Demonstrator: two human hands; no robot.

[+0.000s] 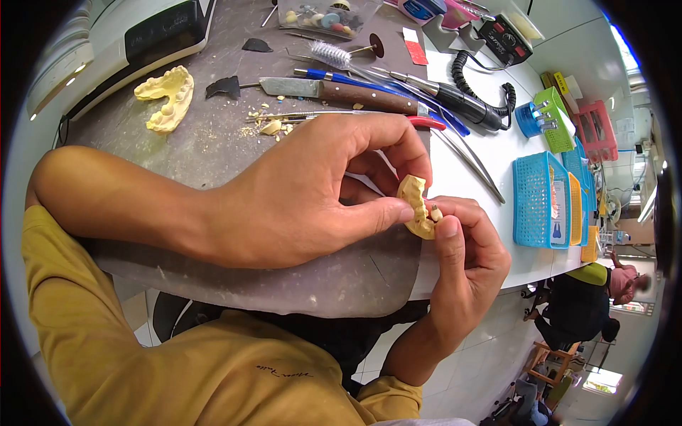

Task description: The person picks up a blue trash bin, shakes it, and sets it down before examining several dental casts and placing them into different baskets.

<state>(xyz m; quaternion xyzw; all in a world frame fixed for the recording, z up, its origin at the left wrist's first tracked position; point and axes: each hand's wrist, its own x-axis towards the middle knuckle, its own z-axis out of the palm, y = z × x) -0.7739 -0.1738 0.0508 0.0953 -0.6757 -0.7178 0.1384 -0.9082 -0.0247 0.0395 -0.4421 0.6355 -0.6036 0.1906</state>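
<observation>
My left hand (305,192) and my right hand (465,266) meet over the front edge of a grey work mat (213,142). Between them is a small yellow dental cast (418,206), gripped by the fingers of both hands. The left thumb and fingers pinch it from the left. My right thumb presses a small tooth-like piece on its right side. A second yellow dental cast (167,96) lies on the mat at the far left, apart from both hands.
A wooden-handled knife (334,90), a black handpiece (455,99), a small brush (330,53) and plaster crumbs (273,126) lie beyond my hands. Blue, green and pink baskets (540,202) stand on the white table at right. Another person sits at lower right (586,302).
</observation>
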